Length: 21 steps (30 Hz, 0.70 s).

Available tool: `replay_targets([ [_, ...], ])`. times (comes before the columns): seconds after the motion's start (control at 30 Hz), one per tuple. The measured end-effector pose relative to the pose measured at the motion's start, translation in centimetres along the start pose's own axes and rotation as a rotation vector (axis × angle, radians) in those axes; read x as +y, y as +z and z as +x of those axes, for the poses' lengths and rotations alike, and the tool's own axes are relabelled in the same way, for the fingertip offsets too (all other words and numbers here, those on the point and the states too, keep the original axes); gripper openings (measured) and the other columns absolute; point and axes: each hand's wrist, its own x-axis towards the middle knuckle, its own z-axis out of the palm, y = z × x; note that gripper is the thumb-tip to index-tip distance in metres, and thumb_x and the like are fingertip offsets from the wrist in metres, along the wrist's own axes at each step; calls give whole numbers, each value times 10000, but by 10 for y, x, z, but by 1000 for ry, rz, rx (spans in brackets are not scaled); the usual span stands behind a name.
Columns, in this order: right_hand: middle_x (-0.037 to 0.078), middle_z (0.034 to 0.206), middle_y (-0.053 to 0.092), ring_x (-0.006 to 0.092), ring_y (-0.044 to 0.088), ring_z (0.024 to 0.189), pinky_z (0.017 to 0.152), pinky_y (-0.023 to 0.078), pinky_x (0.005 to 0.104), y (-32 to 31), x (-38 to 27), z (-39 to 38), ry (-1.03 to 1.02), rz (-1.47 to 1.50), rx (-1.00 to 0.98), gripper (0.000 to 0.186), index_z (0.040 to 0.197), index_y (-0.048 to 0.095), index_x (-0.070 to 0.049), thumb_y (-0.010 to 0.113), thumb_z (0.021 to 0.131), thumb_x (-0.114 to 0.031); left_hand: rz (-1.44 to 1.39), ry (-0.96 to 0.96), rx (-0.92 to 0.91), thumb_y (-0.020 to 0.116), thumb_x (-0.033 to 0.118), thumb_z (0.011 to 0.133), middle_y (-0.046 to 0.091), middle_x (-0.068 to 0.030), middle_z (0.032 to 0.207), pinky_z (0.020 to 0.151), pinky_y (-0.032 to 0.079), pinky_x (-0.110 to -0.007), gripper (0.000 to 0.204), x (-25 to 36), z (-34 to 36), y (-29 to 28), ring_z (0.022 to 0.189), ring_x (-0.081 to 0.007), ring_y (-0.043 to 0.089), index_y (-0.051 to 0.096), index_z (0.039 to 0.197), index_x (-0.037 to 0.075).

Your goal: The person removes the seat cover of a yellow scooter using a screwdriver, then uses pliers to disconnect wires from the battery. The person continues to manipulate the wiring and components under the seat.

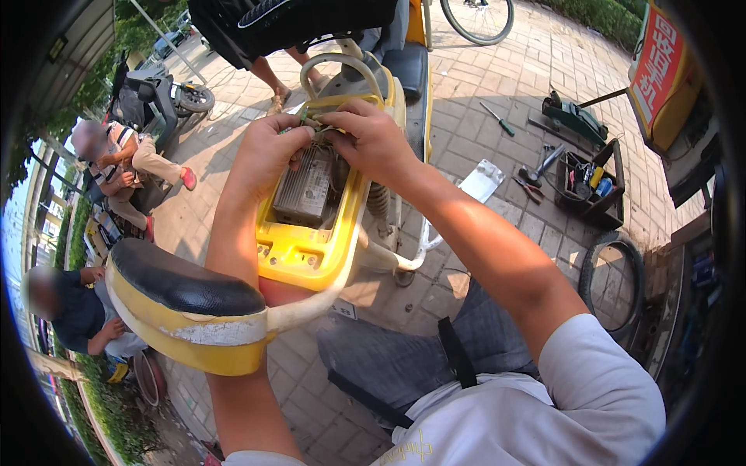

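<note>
My left hand (268,151) and my right hand (369,140) meet over the opening in the yellow body (346,256) of an electric scooter. Both are closed, with thumbs and fingers pinching thin wires (314,126) between them; the exact ends are partly hidden by my fingers. Just below my hands, a finned metal controller box (305,190) lies inside the opening, with more wires beside it. My left forearm passes behind the scooter's padded backrest (186,295), black on top and yellow below.
Right of the scooter, a metal plate (482,180), pliers (528,190), a hammer (542,165), a screwdriver (497,119) and a black toolbox (594,186) lie on the paving. A tyre (612,283) rests nearer. Two people sit at left; another stands beyond the scooter.
</note>
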Motion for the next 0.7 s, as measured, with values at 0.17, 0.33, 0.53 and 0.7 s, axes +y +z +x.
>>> replay_targets([
  [0.17, 109, 906, 589, 323, 606, 839, 731, 507, 389, 9, 3, 5, -25, -3, 22, 167, 911, 663, -59, 689, 746, -66, 171, 33, 26, 650, 149, 820, 587, -15, 731, 530, 423, -218, 227, 4, -2, -2, 594, -75, 518, 655, 955, -33],
  [0.33, 114, 924, 597, 322, 614, 839, 718, 511, 363, 14, 7, 3, -12, 14, -16, 170, 931, 652, -38, 685, 765, -32, 425, 171, 104, 643, 160, 802, 649, -44, 746, 583, 450, -242, 227, 6, -2, -2, 636, -77, 556, 692, 924, -25],
  [0.53, 127, 910, 571, 332, 583, 822, 695, 492, 390, 21, 12, -6, 12, 14, 87, 125, 857, 634, -42, 678, 743, -65, 631, 321, 112, 593, 73, 839, 606, -35, 692, 557, 417, -239, 162, -5, 6, 1, 611, -58, 501, 653, 932, -46],
  [0.7, 125, 864, 541, 330, 572, 817, 700, 485, 398, 40, 12, -8, 3, 49, 146, 125, 786, 626, -41, 681, 677, -68, 742, 320, 43, 524, 20, 856, 514, -51, 753, 654, 398, -247, 53, -9, 4, -16, 709, -102, 447, 518, 882, -26],
])
